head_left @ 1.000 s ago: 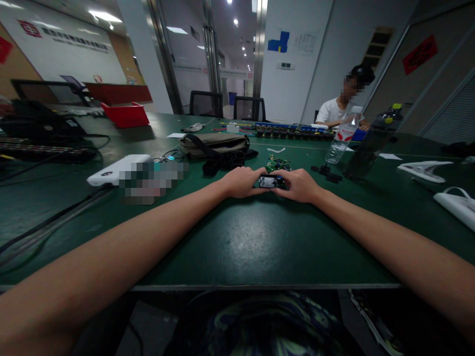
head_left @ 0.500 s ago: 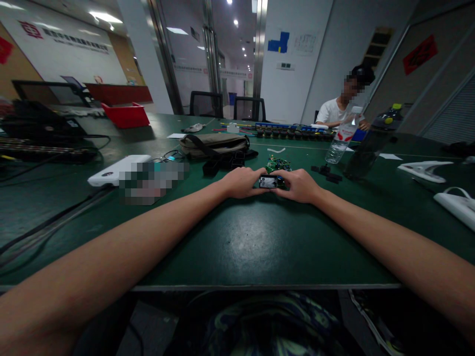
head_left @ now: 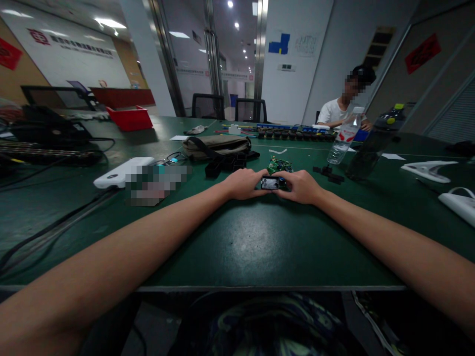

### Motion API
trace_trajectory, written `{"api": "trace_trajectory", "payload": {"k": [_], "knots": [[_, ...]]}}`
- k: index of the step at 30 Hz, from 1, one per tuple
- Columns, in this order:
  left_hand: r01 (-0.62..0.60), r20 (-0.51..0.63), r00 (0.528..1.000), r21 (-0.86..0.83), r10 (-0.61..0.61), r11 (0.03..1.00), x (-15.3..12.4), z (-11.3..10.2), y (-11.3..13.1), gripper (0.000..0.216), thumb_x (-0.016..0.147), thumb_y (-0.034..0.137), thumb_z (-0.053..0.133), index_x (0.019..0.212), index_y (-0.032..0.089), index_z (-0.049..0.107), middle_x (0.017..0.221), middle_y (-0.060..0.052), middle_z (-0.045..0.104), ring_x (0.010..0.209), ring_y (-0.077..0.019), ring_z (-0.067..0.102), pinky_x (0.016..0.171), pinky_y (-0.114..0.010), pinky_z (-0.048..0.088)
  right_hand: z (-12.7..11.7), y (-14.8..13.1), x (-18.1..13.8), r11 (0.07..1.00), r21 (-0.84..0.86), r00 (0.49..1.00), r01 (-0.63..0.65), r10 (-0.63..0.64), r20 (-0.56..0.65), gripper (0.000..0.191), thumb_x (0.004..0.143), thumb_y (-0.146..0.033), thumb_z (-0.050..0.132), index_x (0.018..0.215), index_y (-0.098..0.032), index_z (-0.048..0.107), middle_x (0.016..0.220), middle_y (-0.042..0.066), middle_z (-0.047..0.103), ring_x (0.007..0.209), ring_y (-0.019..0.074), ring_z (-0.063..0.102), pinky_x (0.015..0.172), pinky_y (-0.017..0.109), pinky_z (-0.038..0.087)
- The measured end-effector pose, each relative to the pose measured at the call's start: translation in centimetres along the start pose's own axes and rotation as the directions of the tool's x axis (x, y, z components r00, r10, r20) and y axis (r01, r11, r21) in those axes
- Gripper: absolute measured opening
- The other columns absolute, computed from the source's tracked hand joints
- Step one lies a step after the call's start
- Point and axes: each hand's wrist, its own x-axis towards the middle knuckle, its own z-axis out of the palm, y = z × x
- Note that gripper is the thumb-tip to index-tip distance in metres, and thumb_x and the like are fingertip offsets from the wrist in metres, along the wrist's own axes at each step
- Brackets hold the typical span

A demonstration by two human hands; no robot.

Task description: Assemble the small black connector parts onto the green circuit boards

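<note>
Between both hands, above the green table (head_left: 252, 242), is a small black rectangular case (head_left: 270, 183) with a pale, shiny face or inside turned to me. My left hand (head_left: 242, 184) pinches its left end between thumb and fingers. Its right end is gripped by my right hand (head_left: 302, 187), near a dark part whose kind I cannot make out. Just behind the fingers lies a pile of green circuit boards (head_left: 280, 164). Black open plastic housings (head_left: 226, 164) sit beyond my left hand, and several small black pieces (head_left: 329, 174) lie to the right of my right hand.
A grey-brown bag (head_left: 218, 147) lies behind the housings. A white power-bank-like device (head_left: 122, 172) with cables is at left, a red bin (head_left: 130, 118) farther back. At right stand a clear bottle (head_left: 343, 138) and a dark bottle (head_left: 378, 143). A person (head_left: 336, 110) sits across the table.
The camera view has shifted slightly, so the scene sits a little farther right and lower. Both hands keep their grip on the case, with no clear movement of it.
</note>
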Motion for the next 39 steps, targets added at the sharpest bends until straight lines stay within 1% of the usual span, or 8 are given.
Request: {"api": "trace_trajectory", "payload": {"k": [18,32,39], "knots": [[0.008,0.002,1.000,0.007,-0.008,1.000,0.02,-0.12,0.09,0.054,0.093,0.062,0.041,0.123,0.019,0.051,0.094,-0.009,0.073,0.083,-0.0252,0.071,0.068,-0.030,0.047,0.07,0.03,-0.05,1.000,0.010,1.000,-0.009,0.009,-0.005,0.042,0.083,-0.042,0.062,0.117,-0.017,0.068,0.065,0.002,0.069,0.056,0.0159,0.061,0.061,0.025,0.040],[0.011,0.014,1.000,-0.002,-0.011,1.000,0.00,-0.18,0.11,0.056,0.093,0.062,0.040,0.127,0.019,0.050,0.097,-0.011,0.073,0.085,-0.0264,0.071,0.071,-0.031,0.049,-0.01,-0.02,-0.05,1.000,0.011,1.000,-0.021,0.021,0.007,0.043,0.083,-0.043,0.062,0.117,-0.017,0.067,0.069,0.003,0.071,0.058,0.0170,0.063,0.062,0.026,0.041],[0.005,0.014,1.000,-0.003,-0.005,1.000,0.02,-0.21,0.11,0.056,0.093,0.062,0.040,0.126,0.018,0.051,0.097,-0.011,0.073,0.084,-0.0260,0.070,0.070,-0.031,0.049,0.04,0.05,-0.05,1.000,0.002,1.000,-0.019,0.019,0.005,0.043,0.083,-0.042,0.063,0.118,-0.018,0.067,0.067,0.002,0.070,0.058,0.0164,0.062,0.061,0.026,0.040]]}}
